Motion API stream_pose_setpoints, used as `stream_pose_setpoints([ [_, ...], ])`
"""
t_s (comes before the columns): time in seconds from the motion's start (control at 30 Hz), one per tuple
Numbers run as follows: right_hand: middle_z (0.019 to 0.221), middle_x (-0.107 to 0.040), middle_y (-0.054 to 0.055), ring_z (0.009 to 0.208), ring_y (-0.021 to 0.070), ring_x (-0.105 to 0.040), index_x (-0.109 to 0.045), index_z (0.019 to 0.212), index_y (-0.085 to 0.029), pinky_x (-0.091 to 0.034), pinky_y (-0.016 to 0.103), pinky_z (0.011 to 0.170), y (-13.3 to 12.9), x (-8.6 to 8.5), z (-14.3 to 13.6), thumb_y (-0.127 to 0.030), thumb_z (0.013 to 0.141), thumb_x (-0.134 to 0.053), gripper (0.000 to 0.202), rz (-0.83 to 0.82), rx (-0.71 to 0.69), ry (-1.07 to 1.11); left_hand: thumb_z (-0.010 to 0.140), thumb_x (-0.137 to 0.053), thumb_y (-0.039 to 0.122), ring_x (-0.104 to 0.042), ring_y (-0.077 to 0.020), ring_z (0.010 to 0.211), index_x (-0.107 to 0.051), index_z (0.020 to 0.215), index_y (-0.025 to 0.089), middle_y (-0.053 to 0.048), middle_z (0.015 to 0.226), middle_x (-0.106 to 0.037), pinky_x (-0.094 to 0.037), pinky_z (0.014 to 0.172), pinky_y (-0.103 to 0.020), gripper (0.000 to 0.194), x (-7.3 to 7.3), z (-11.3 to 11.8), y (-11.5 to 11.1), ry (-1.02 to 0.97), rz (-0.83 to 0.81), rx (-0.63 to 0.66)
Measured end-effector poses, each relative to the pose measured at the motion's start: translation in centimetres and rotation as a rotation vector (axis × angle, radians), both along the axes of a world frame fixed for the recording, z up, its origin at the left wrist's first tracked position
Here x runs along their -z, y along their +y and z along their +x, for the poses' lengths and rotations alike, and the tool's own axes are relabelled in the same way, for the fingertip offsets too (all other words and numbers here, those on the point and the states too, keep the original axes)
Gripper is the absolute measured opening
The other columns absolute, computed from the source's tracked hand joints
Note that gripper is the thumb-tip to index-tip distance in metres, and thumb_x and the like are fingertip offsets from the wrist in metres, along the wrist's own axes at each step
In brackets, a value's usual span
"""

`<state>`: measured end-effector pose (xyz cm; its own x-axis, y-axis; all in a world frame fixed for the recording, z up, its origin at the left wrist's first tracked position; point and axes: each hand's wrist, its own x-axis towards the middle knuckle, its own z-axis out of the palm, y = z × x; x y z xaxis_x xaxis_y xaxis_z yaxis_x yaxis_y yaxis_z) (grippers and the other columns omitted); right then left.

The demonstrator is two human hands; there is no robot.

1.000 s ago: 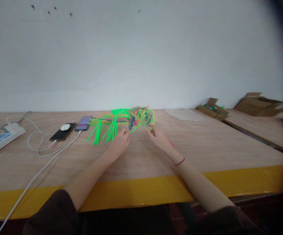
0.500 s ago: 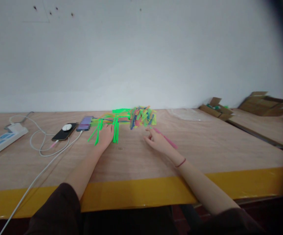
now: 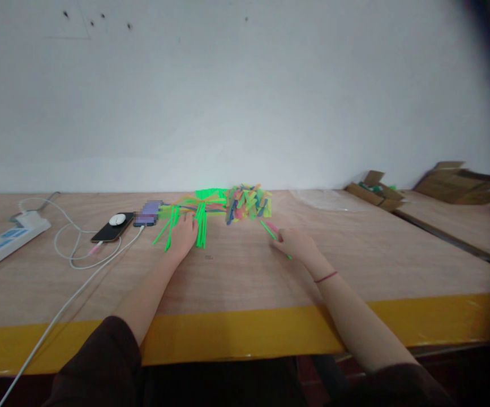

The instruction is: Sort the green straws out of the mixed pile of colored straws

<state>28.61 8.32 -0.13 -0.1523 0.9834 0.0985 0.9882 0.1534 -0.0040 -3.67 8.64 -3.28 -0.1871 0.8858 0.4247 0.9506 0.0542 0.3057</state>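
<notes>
My left hand (image 3: 183,233) rests on the table with its fingers bent together and their tips turned away; anything inside them is hidden. On its left lie a few thin green sticks (image 3: 171,226), and a tighter group of green sticks (image 3: 201,227) lies along its right side. My right hand (image 3: 299,247) is closed, thumb and fingertips pinching a slanting green stick (image 3: 268,229) close to the tabletop. A pink strip (image 3: 274,227) shows just beyond those fingertips, partly covered by the hand. Behind both hands sits a pile of short coloured strips (image 3: 248,203).
Long coloured strips (image 3: 215,208) and more green sticks (image 3: 211,193) lie near the wall. To the left are a phone (image 3: 104,232) with a white mouse (image 3: 117,219), a blurred phone (image 3: 148,213), cables and a power strip (image 3: 16,240). Cardboard boxes (image 3: 376,192) stand at right.
My right hand has drawn back to the right, and its pointing fingers have closed. The slanting green stick now shows, while the pink strip is more covered. My left hand stays in place.
</notes>
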Motion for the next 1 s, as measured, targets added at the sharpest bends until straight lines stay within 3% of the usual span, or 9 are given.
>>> stream_pose_setpoints([
  [0.2, 0.083, -0.071, 0.017, 0.076, 0.0245, -0.067, -0.071, 0.084, -0.013, -0.046, 0.031, 0.065, 0.2, 0.5, -0.3, -0.033, 0.086, -0.053, 0.027, -0.035, -0.012, -0.024, 0.096, -0.038, 0.026, -0.063, -0.0256, 0.101, -0.054, 0.123, 0.018, -0.012, 0.115, -0.062, -0.047, 0.083, -0.033, 0.033, 0.3, 0.0, 0.1, 0.013, -0.004, 0.017],
  [0.33, 0.085, -0.071, 0.018, 0.075, 0.0246, -0.067, -0.070, 0.080, -0.012, -0.044, 0.031, 0.064, 0.3, 0.5, -0.5, -0.029, 0.087, -0.051, 0.026, -0.039, -0.013, -0.048, 0.095, -0.040, 0.028, -0.061, -0.0262, 0.105, -0.056, 0.122, 0.016, -0.013, 0.115, -0.062, -0.046, 0.089, -0.035, 0.033, -0.3, 0.2, -0.4, 0.003, 0.034, 0.036],
  [0.4, 0.081, -0.070, 0.016, 0.071, 0.0229, -0.064, -0.068, 0.077, -0.013, -0.042, 0.029, 0.062, 0.1, 0.2, -0.8, -0.027, 0.087, -0.050, 0.025, -0.015, -0.044, -0.007, 0.095, -0.040, 0.028, -0.059, -0.0262, 0.108, -0.057, 0.121, 0.015, -0.013, 0.115, -0.062, -0.045, 0.093, -0.037, 0.033, -0.9, 0.9, -1.0, -0.013, 0.074, 0.087],
  [0.47, 0.074, -0.067, 0.011, 0.065, 0.0191, -0.060, -0.065, 0.075, -0.014, -0.039, 0.028, 0.060, -0.3, -0.2, -1.6, -0.025, 0.088, -0.047, 0.025, 0.023, -0.153, 0.114, 0.096, -0.040, 0.028, -0.059, -0.0249, 0.110, -0.061, 0.115, 0.015, -0.013, 0.112, -0.064, -0.043, 0.097, -0.037, 0.032, -1.3, 2.3, -1.9, -0.060, 0.093, 0.215],
  [0.63, 0.072, -0.064, 0.003, 0.063, 0.0140, -0.055, -0.061, 0.075, -0.015, -0.038, 0.025, 0.060, -2.8, 0.1, -5.9, -0.023, 0.091, -0.042, 0.025, 0.068, -0.539, 0.532, 0.099, -0.036, 0.038, -0.064, -0.0187, 0.101, -0.064, 0.105, 0.016, -0.008, 0.105, -0.069, -0.049, 0.092, -0.032, 0.035, -1.1, 7.2, -3.8, -0.520, -0.050, 0.616],
  [0.77, 0.084, -0.068, 0.005, 0.071, 0.0145, -0.060, -0.065, 0.090, -0.016, -0.043, 0.025, 0.068, -3.5, 0.4, -7.2, -0.026, 0.095, -0.040, 0.027, 0.000, -0.667, 0.571, 0.100, -0.032, 0.036, -0.067, -0.0159, 0.088, -0.061, 0.097, 0.015, -0.008, 0.097, -0.070, -0.054, 0.079, -0.028, 0.036, -0.4, 9.0, -4.1, -0.844, -0.121, 0.625],
  [0.87, 0.087, -0.069, 0.010, 0.077, 0.0185, -0.063, -0.067, 0.093, -0.015, -0.044, 0.029, 0.072, -2.1, 0.2, -4.6, -0.032, 0.097, -0.039, 0.033, 0.059, -0.429, 0.321, 0.100, -0.030, 0.036, -0.067, -0.0159, 0.086, -0.061, 0.100, 0.014, -0.007, 0.091, -0.070, -0.053, 0.081, -0.029, 0.037, -0.8, 8.2, -4.2, -0.780, -0.067, 0.540],
  [1.0, 0.108, -0.066, 0.022, 0.093, 0.0282, -0.065, -0.066, 0.107, -0.007, -0.046, 0.034, 0.076, 0.1, 0.0, 0.7, -0.034, 0.093, -0.046, 0.037, 0.049, 0.023, -0.046, 0.100, -0.032, 0.033, -0.064, -0.0203, 0.105, -0.058, 0.118, 0.015, -0.011, 0.111, -0.068, -0.049, 0.093, -0.034, 0.036, -1.2, 6.6, -4.4, -0.388, 0.002, 0.519],
])
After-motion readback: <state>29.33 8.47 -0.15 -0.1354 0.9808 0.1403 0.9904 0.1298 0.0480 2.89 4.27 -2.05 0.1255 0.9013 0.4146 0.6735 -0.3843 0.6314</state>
